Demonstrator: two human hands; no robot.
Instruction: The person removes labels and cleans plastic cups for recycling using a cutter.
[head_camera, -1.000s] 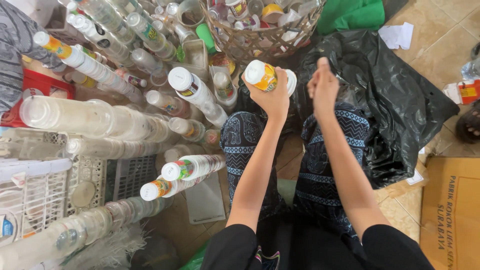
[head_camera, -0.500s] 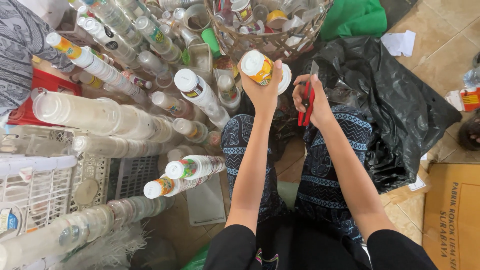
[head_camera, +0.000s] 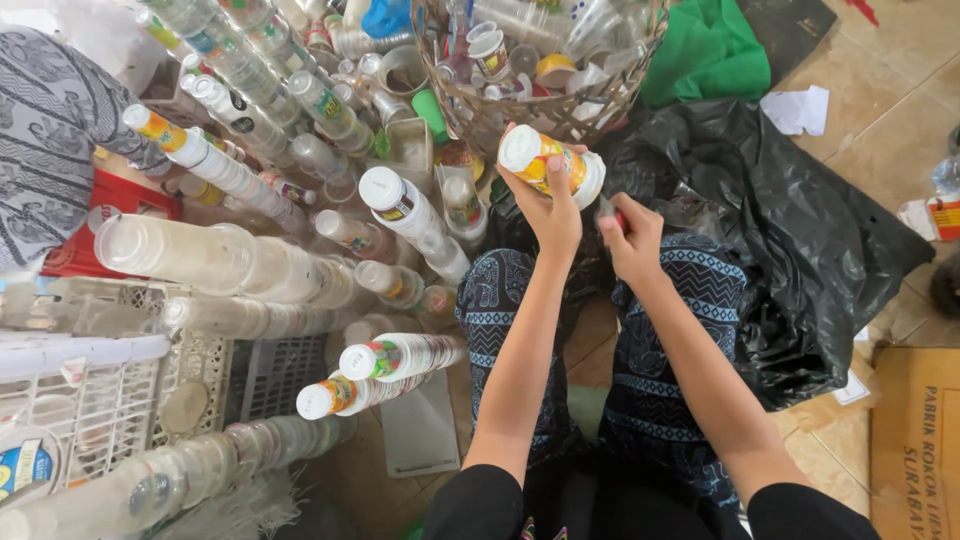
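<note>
**Cup held up over the knees, small red tool in the other hand**

Head view: the left hand (head_camera: 552, 212) is raised in front of the person, fingers wrapped round a small plastic cup (head_camera: 553, 163) lying on its side in the grip. The cup has a white sealed top facing left and a yellow and orange printed wrap round its body, with a paler rim at the right end. It sits above the patterned blue trousers (head_camera: 690, 300), just below the wicker basket (head_camera: 560, 115) that is full of loose cups and lids.

The right hand (head_camera: 633, 238) is just beside the left, nearly touching it, closed around a slim red tool (head_camera: 612, 214); only a short red and grey piece shows above the fingers, so its kind cannot be told.

To the left, long nested stacks of clear cups (head_camera: 230, 262) lie across white plastic crates (head_camera: 90, 400), some stacks capped with the same white-topped printed cups. A black plastic bag (head_camera: 800, 240) spreads on the tiled floor at the right, with green cloth (head_camera: 710, 50) beyond it and a cardboard box (head_camera: 915, 440) at the lower right edge.
</note>
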